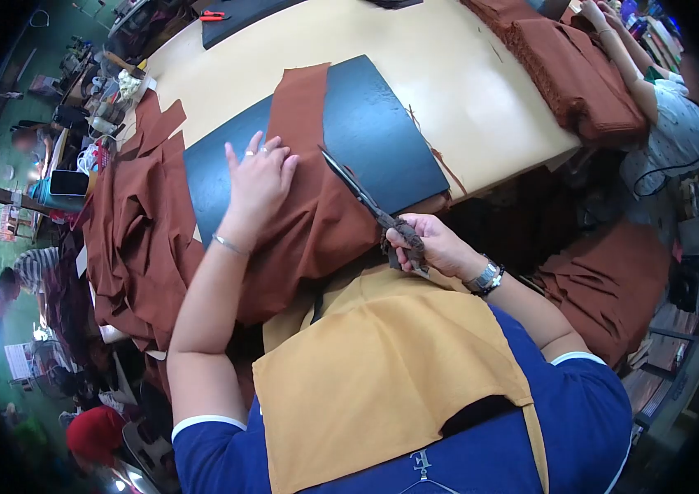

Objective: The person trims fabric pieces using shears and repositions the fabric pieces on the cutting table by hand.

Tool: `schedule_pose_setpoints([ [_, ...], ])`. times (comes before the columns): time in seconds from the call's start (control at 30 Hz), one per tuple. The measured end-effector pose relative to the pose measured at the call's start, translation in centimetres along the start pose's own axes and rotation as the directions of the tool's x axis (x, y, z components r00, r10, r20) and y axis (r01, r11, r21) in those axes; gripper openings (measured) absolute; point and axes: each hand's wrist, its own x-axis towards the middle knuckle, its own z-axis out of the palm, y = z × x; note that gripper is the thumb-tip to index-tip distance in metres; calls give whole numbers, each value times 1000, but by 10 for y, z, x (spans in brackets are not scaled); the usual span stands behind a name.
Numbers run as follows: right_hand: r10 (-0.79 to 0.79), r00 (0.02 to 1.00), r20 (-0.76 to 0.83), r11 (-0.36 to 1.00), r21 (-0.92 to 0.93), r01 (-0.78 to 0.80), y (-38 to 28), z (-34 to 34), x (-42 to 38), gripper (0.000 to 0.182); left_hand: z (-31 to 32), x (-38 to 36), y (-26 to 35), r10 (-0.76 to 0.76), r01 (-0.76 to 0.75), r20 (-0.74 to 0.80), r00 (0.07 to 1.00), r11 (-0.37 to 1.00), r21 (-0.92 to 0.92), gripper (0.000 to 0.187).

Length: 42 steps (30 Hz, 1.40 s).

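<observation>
Rust-brown cloth (304, 107) lies across a dark blue-green board (382, 123) on the table and drapes over its near edge. My left hand (260, 177) rests on the cloth with its fingers spread, a ring on one finger. In my right hand (436, 245) is a pair of scissors (358, 191) with wrapped handles. The blades point up and to the left, their tip over the cloth's right edge. Whether the blades are parted is hard to tell.
More rust cloth (139, 214) hangs at the left, and a thick stack (572, 74) lies at the right of the cream table (481, 90). A red-handled tool (214, 16) sits at the far edge. Another person's arm (633, 70) reaches in at upper right.
</observation>
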Motion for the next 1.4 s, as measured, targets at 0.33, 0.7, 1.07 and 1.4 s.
schedule_pose_setpoints([
  [0.33,24,1000,0,999,-47,-24,1,-4,6,28,20,22,-22,187,-165,156,970,976,-143,81],
  [0.7,-32,999,-25,999,-26,31,3,0,1,29,29,-4,4,-28,35,69,997,994,-101,85],
  [1.07,-70,997,-42,997,-32,69,4,2,3,28,25,-17,27,-104,108,59,993,991,-79,84],
  [1.4,-41,995,-89,997,-71,35,-3,4,3,28,19,-27,49,-120,126,65,991,989,-79,85],
])
